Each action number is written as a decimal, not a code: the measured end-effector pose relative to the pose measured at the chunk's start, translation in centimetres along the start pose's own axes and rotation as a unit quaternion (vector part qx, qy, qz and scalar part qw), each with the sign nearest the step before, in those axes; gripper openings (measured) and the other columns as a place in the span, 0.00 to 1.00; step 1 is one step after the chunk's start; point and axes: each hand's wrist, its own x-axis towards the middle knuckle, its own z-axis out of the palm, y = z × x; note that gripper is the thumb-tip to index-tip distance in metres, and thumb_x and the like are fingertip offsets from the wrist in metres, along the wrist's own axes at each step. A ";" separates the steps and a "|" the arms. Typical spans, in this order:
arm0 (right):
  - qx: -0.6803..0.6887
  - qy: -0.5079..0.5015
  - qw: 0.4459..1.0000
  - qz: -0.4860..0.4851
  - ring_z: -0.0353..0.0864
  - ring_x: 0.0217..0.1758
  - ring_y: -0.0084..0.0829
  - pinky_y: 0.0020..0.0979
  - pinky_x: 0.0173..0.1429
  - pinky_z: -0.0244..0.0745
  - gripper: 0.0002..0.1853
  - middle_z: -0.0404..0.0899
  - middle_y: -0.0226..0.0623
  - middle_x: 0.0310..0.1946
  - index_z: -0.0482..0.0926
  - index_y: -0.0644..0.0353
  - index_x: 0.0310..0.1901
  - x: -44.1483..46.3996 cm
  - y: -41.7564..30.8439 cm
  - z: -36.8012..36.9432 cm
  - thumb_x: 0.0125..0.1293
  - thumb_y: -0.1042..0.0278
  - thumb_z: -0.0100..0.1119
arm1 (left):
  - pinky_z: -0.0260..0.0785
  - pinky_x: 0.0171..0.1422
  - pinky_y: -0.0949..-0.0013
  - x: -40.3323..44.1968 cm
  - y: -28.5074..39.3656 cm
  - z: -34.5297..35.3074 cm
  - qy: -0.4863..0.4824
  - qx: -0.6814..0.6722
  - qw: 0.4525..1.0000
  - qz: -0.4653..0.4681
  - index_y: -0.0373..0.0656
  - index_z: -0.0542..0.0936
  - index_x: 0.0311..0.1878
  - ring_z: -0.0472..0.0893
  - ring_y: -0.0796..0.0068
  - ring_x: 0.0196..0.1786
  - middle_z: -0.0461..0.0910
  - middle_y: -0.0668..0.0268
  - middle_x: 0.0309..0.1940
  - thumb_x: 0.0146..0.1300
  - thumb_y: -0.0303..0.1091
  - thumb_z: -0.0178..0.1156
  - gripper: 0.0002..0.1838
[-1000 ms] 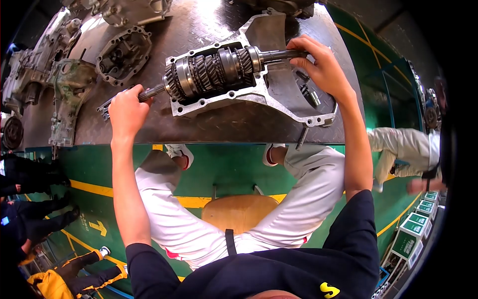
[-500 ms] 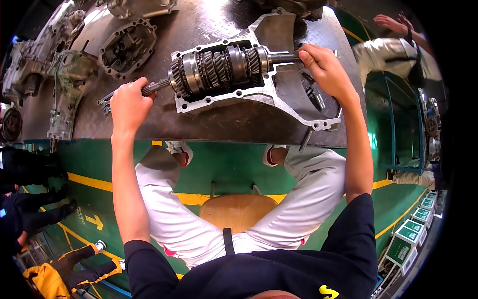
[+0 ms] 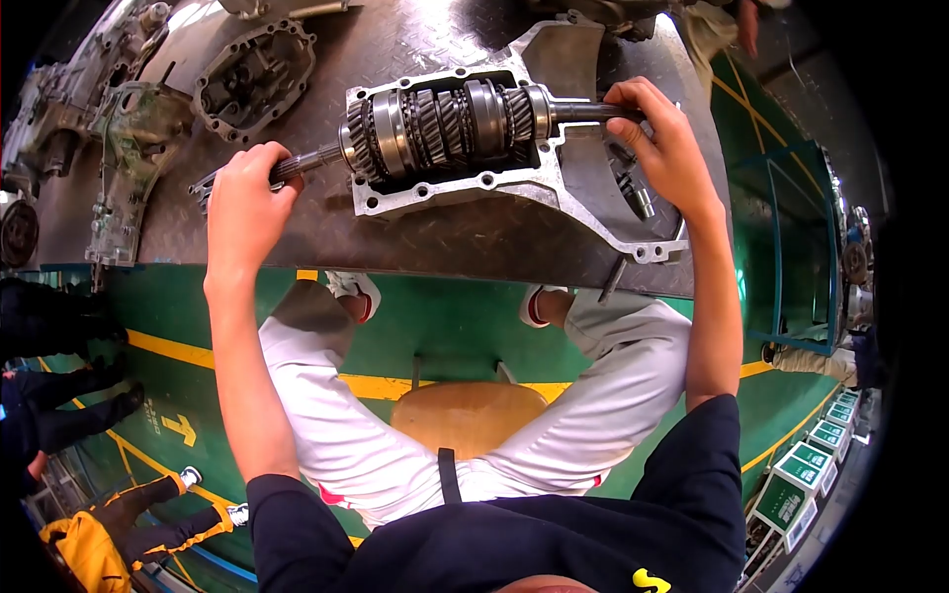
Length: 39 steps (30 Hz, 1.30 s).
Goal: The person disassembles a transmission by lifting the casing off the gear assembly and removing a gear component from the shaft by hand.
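A gear shaft (image 3: 438, 127) with several helical gears and smooth rings lies across an open metal gearbox housing (image 3: 435, 192). My left hand (image 3: 245, 198) grips the thin left end of the shaft, its fingers over the top and its thumb on the near side. At the other end, my right hand (image 3: 660, 143) holds the smooth right end between fingers on top and thumb below. The gears sit at the housing's opening; how deep they rest is hard to tell. The shaft tilts slightly, its right end farther from me.
An oval housing cover (image 3: 255, 79) and a larger gearbox casing (image 3: 138, 148) occupy the table's left. Small metal parts (image 3: 635, 188) lie by my right hand, and a rod (image 3: 613, 279) sticks out at the table's front edge. Other people (image 3: 74, 395) stand at the left.
The shaft has shifted slightly right relative to the housing. My right hand's fingers have loosened from a tight fist to a lighter hold. The person at the upper right has moved mostly out of view.
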 end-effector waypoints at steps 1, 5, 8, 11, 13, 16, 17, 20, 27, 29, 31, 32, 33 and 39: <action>0.001 0.000 1.000 0.001 0.77 0.41 0.39 0.34 0.47 0.71 0.10 0.75 0.41 0.36 0.74 0.66 0.45 0.0 0.0 0.0 0.64 0.74 0.61 | 0.70 0.47 0.55 -0.2 -0.1 -0.2 -0.001 0.001 1.000 0.000 0.39 0.79 0.39 0.79 0.52 0.43 0.81 0.56 0.36 0.54 0.29 0.65 0.10; -0.075 -0.001 0.997 -0.007 0.77 0.40 0.44 0.35 0.45 0.71 0.09 0.75 0.44 0.33 0.76 0.66 0.43 0.1 0.1 0.0 0.69 0.68 0.58 | 0.70 0.51 0.58 -0.8 0.0 -1.1 0.013 -0.023 0.999 0.021 0.39 0.80 0.44 0.78 0.56 0.45 0.81 0.57 0.38 0.54 0.28 0.65 0.13; -0.110 -0.019 0.993 0.033 0.77 0.37 0.43 0.34 0.44 0.71 0.11 0.75 0.43 0.30 0.77 0.66 0.42 0.3 0.4 -0.3 0.70 0.65 0.57 | 0.71 0.52 0.62 -0.8 -0.6 -1.3 0.006 -0.061 0.997 0.035 0.38 0.79 0.47 0.79 0.60 0.44 0.81 0.58 0.38 0.55 0.26 0.64 0.15; -0.077 -0.014 0.995 0.056 0.77 0.35 0.35 0.31 0.44 0.71 0.12 0.77 0.41 0.29 0.79 0.66 0.43 -0.1 1.2 -0.4 0.71 0.64 0.58 | 0.71 0.53 0.68 -0.9 -1.8 -1.5 -0.016 -0.111 0.993 0.020 0.36 0.79 0.50 0.81 0.67 0.43 0.81 0.59 0.39 0.56 0.25 0.65 0.17; 0.005 0.012 0.998 0.057 0.75 0.39 0.22 0.25 0.48 0.70 0.14 0.81 0.36 0.35 0.79 0.66 0.49 -0.5 1.5 -0.7 0.71 0.63 0.59 | 0.71 0.51 0.71 -1.0 -3.3 -1.6 -0.028 -0.170 0.985 0.010 0.37 0.79 0.51 0.79 0.75 0.43 0.82 0.63 0.40 0.58 0.26 0.67 0.17; 0.164 0.061 0.979 0.103 0.74 0.43 0.19 0.22 0.51 0.69 0.15 0.79 0.30 0.42 0.78 0.65 0.52 -1.8 3.7 -0.9 0.68 0.68 0.63 | 0.71 0.49 0.70 -1.3 -5.3 -1.3 -0.045 -0.256 0.965 -0.034 0.38 0.80 0.51 0.82 0.73 0.43 0.84 0.62 0.41 0.57 0.31 0.69 0.18; 0.164 0.039 0.978 0.124 0.74 0.43 0.19 0.22 0.51 0.69 0.14 0.79 0.29 0.42 0.78 0.65 0.52 -2.3 4.6 -1.2 0.67 0.69 0.63 | 0.70 0.45 0.73 -1.4 -6.0 -1.1 -0.032 -0.279 0.959 -0.020 0.38 0.81 0.51 0.80 0.78 0.40 0.84 0.66 0.40 0.58 0.32 0.70 0.18; 0.187 0.030 0.969 0.156 0.73 0.41 0.17 0.21 0.49 0.68 0.14 0.79 0.28 0.40 0.79 0.64 0.51 -2.6 4.8 -0.9 0.67 0.70 0.64 | 0.69 0.44 0.76 -1.9 -6.5 -1.7 -0.053 -0.334 0.938 -0.080 0.37 0.81 0.51 0.77 0.82 0.38 0.83 0.70 0.39 0.60 0.33 0.70 0.18; 0.156 0.039 0.970 0.180 0.72 0.38 0.19 0.22 0.46 0.67 0.13 0.76 0.29 0.34 0.80 0.66 0.49 -2.5 4.9 -0.6 0.70 0.67 0.60 | 0.68 0.42 0.76 -1.9 -6.9 -1.2 -0.044 -0.357 0.931 -0.060 0.38 0.81 0.50 0.74 0.83 0.36 0.81 0.72 0.36 0.61 0.29 0.68 0.14; 0.168 0.042 0.970 0.172 0.71 0.37 0.20 0.22 0.45 0.67 0.13 0.76 0.29 0.33 0.80 0.67 0.49 -2.5 5.1 -0.5 0.70 0.67 0.60 | 0.67 0.42 0.76 -1.9 -7.0 -0.9 -0.036 -0.349 0.935 -0.045 0.39 0.81 0.49 0.74 0.82 0.35 0.81 0.72 0.35 0.61 0.27 0.66 0.13; 0.173 0.048 0.969 0.168 0.70 0.35 0.20 0.22 0.43 0.66 0.12 0.74 0.28 0.31 0.80 0.67 0.47 -2.6 5.2 -0.2 0.71 0.66 0.58 | 0.67 0.42 0.75 -1.9 -7.0 -0.8 -0.034 -0.340 0.939 -0.043 0.39 0.81 0.49 0.74 0.82 0.36 0.81 0.70 0.34 0.61 0.26 0.66 0.13; 0.178 0.051 0.969 0.163 0.70 0.35 0.20 0.22 0.43 0.66 0.12 0.74 0.28 0.31 0.80 0.67 0.47 -2.5 5.5 -0.1 0.71 0.66 0.58 | 0.67 0.42 0.75 -1.8 -7.0 -0.7 -0.029 -0.344 0.938 -0.037 0.39 0.81 0.49 0.75 0.82 0.36 0.81 0.69 0.34 0.62 0.26 0.65 0.12; 0.187 0.042 0.968 0.159 0.70 0.34 0.20 0.22 0.42 0.65 0.12 0.73 0.28 0.30 0.79 0.67 0.47 -2.4 5.6 -0.1 0.72 0.65 0.58 | 0.67 0.42 0.75 -1.8 -7.0 -0.8 -0.025 -0.339 0.940 -0.036 0.39 0.81 0.49 0.75 0.82 0.36 0.81 0.69 0.34 0.62 0.26 0.65 0.12; 0.146 0.029 0.975 0.166 0.66 0.31 0.20 0.25 0.38 0.60 0.18 0.69 0.28 0.25 0.76 0.65 0.34 -1.9 4.3 -0.5 0.74 0.57 0.53 | 0.66 0.41 0.73 -1.3 -7.9 0.3 -0.068 -0.373 0.923 -0.068 0.38 0.80 0.40 0.73 0.80 0.34 0.76 0.70 0.27 0.73 0.40 0.54 0.14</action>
